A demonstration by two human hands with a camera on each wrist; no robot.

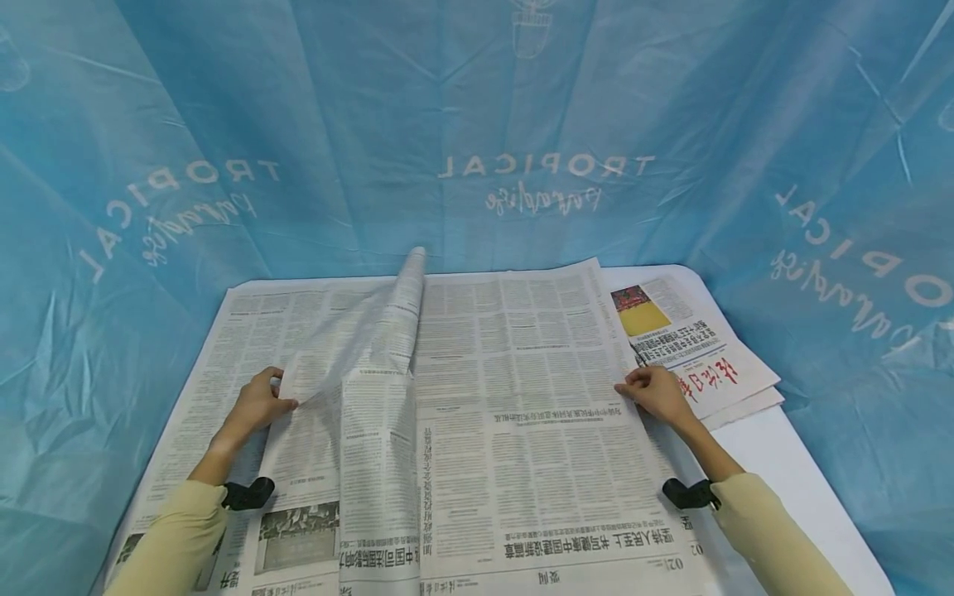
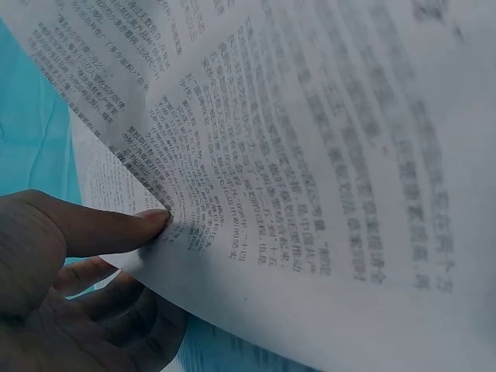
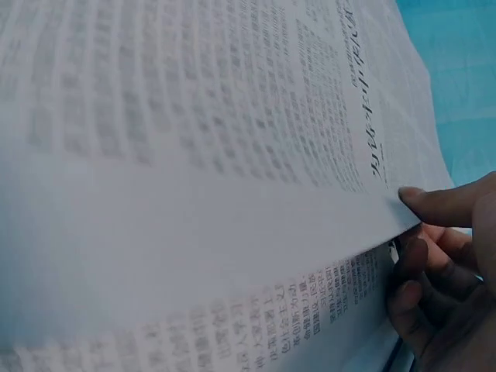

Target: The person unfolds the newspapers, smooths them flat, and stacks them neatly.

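Note:
A large newspaper sheet (image 1: 537,463) is spread between my two hands. My left hand (image 1: 257,406) pinches its left edge between thumb and fingers, and in the left wrist view the thumb (image 2: 116,229) presses on the printed side. On the opposite side, my right hand (image 1: 659,396) pinches the right edge; in the right wrist view that edge is lifted over another printed page. Left of centre the paper bulges into an upright fold (image 1: 380,389), its far end standing up in a narrow peak. More newspaper (image 1: 197,414) lies flat beneath, at the left.
A folded newspaper (image 1: 719,377) with red characters and a colour picture lies right of my right hand. The white tabletop (image 1: 793,488) shows along the right side. Blue printed sheeting (image 1: 387,149) hangs behind and on both sides. Both wrists wear black bands.

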